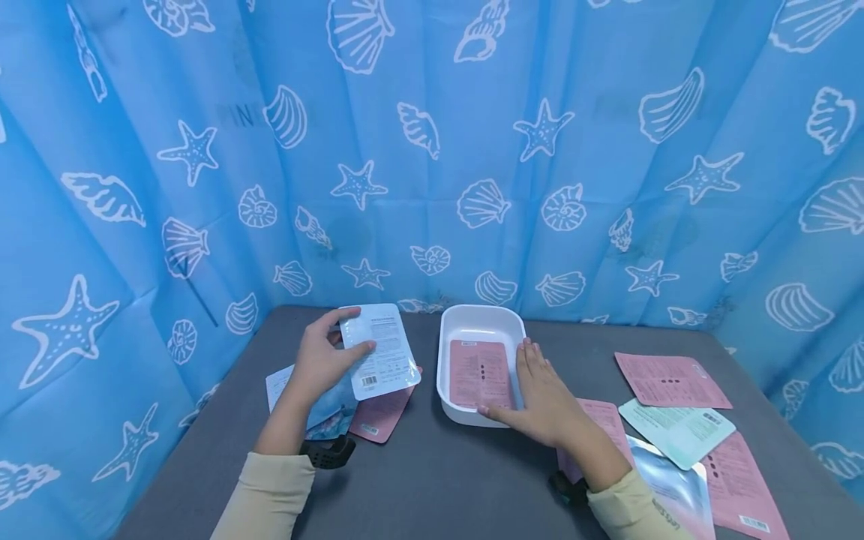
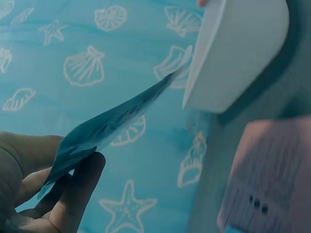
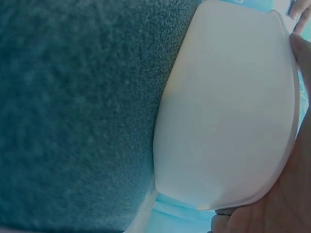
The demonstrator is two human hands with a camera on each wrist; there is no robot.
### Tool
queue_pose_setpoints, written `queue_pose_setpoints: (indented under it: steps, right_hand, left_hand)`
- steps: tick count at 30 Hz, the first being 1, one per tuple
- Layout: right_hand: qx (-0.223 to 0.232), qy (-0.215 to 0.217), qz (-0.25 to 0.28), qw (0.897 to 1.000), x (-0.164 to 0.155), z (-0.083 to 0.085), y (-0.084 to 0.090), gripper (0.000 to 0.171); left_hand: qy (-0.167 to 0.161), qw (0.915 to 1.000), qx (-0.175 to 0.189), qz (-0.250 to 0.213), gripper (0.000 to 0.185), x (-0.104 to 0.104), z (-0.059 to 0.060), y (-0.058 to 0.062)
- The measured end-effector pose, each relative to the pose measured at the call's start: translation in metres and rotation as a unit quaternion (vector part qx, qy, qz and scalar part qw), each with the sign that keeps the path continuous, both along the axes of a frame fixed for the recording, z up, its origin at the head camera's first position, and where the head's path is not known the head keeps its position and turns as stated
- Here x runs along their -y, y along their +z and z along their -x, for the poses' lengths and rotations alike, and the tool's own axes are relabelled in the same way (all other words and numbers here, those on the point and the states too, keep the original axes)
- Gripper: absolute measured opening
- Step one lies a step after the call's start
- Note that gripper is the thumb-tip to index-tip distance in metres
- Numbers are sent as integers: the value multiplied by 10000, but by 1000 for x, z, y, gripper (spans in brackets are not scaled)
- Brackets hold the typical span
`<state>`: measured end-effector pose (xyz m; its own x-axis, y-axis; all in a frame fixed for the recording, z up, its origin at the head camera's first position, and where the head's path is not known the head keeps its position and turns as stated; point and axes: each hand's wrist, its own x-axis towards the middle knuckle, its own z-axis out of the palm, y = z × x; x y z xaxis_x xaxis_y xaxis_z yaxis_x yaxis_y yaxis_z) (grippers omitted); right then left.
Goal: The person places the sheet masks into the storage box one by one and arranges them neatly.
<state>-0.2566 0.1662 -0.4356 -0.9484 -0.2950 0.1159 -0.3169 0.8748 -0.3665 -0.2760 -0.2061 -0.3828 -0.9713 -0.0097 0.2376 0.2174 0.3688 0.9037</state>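
My left hand (image 1: 329, 358) pinches a light blue sheet-mask packet (image 1: 381, 349) near its upper left edge, thumb on the printed face. In the left wrist view the packet (image 2: 112, 116) appears almost edge-on, its far end close to the tub. On the table stands a white plastic tub (image 1: 481, 312), with a pink packet (image 1: 481, 375) lying flat inside. Along the tub's right rim rests my right hand (image 1: 547, 401), fingers extended and thumb at the near corner. The right wrist view shows the tub's outer side (image 3: 228, 107) against the palm.
Below my left hand lie a pink packet (image 1: 381, 416) and several blue packets (image 1: 332, 412), partly covered. To the right are spread pink packets (image 1: 668, 379), a pale green one (image 1: 682, 431) and a shiny silver-blue one (image 1: 675, 480). A blue shell-patterned curtain (image 1: 432, 172) hangs behind the grey table (image 1: 432, 487).
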Motion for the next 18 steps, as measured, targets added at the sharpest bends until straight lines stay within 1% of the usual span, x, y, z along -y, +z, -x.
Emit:
queue_pose_setpoints:
  steps: [4, 6, 10, 14, 18]
  right_hand:
    - [-50, 6, 4, 10000, 1, 0, -1, 130]
    - [-37, -14, -6, 10000, 1, 1, -1, 131]
    - [8, -30, -21, 10000, 1, 1, -3, 133]
    - [16, -29, -6, 10000, 0, 2, -5, 131]
    - [44, -19, -25, 10000, 1, 2, -5, 129]
  left_hand:
    - [-105, 9995, 88, -298, 65, -12, 5, -1]
    - [-156, 9992, 91, -353, 64, -19, 8, 0]
    - [-366, 9980, 57, -511, 66, -34, 12, -2]
    - [-540, 9964, -36, -648, 67, -49, 13, -7]
    - [-670, 9956, -35, -654, 67, -61, 13, -13]
